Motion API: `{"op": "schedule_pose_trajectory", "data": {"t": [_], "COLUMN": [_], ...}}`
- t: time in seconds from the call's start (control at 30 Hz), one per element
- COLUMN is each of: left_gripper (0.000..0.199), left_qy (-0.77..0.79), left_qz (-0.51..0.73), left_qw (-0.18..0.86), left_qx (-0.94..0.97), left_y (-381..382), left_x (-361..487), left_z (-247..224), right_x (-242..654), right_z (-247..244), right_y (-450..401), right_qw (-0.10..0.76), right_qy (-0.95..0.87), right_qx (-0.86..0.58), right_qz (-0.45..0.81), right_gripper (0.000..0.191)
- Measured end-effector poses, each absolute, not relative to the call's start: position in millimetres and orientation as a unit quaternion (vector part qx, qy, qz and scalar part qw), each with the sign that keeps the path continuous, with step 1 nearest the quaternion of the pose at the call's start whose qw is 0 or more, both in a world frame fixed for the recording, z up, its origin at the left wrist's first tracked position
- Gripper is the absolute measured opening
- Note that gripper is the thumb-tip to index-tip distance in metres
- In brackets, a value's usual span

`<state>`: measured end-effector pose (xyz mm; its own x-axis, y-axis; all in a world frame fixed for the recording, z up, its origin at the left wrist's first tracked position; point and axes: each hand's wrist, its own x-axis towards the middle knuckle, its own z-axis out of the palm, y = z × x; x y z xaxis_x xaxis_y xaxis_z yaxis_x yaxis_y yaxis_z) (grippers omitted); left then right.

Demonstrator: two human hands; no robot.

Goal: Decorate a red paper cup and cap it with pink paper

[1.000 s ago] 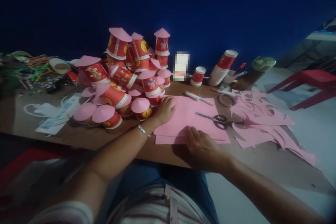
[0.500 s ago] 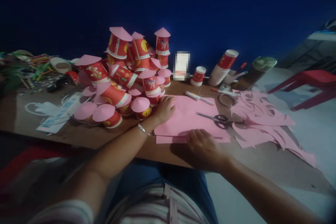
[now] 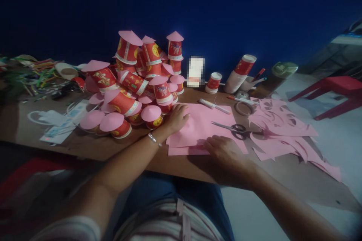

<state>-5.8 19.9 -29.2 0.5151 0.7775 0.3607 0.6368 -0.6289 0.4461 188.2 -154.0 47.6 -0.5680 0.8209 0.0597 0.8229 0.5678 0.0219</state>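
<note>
well, pink paper (image 3: 195, 130) underlies open left hand (image 3: 178, 119), curled right hand (image 3: 223, 148); latter's grip unclear

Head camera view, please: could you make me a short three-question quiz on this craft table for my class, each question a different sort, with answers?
1. True or false: the right hand is holding the scissors.
2. Multiple choice: what colour are the cone tops on the red cups?
A) green
B) white
C) pink
3. Fill in the blank: the bracelet is worn on the wrist of the ____ hand.

Key:
1. False: the scissors lie on the pink sheets, not in the grip of the right hand.
2. C
3. left
</note>
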Motion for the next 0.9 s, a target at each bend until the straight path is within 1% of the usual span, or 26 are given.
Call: {"op": "schedule_pose_trajectory", "data": {"t": [0.1, 0.23, 0.33, 0.6, 0.7, 0.8, 0.9], "left_gripper": [0.029, 0.029, 0.029, 0.029, 0.03, 0.031, 0.032], "left_qy": [0.412, 0.409, 0.404, 0.403, 0.405, 0.41, 0.414], "left_qz": [0.271, 0.268, 0.267, 0.263, 0.263, 0.265, 0.263], "left_qw": [0.126, 0.121, 0.121, 0.116, 0.116, 0.118, 0.124], "left_qx": [0.861, 0.864, 0.866, 0.869, 0.868, 0.865, 0.862], "left_y": [19, 19, 20, 21, 22, 22, 22], "left_x": [-5, -5, -6, -7, -6, -6, -6], "left_z": [-29, -29, -30, -35, -35, -35, -34], "right_x": [189, 191, 192, 191, 194, 201, 210], "right_z": [41, 34, 30, 25, 28, 31, 31], "right_y": [-155, -162, -166, -168, -169, -170, -171], "right_qw": [0.022, 0.006, 0.006, 0.013, 0.017, 0.011, 0.013], "right_qy": [-0.885, -0.885, -0.888, -0.878, -0.868, -0.867, -0.86], "right_qx": [-0.462, -0.452, -0.433, -0.446, -0.463, -0.465, -0.457], "right_qz": [-0.046, -0.114, -0.155, -0.174, -0.177, -0.18, -0.225], "right_gripper": [0.009, 0.003, 0.005, 0.006, 0.004, 0.011, 0.019]}}
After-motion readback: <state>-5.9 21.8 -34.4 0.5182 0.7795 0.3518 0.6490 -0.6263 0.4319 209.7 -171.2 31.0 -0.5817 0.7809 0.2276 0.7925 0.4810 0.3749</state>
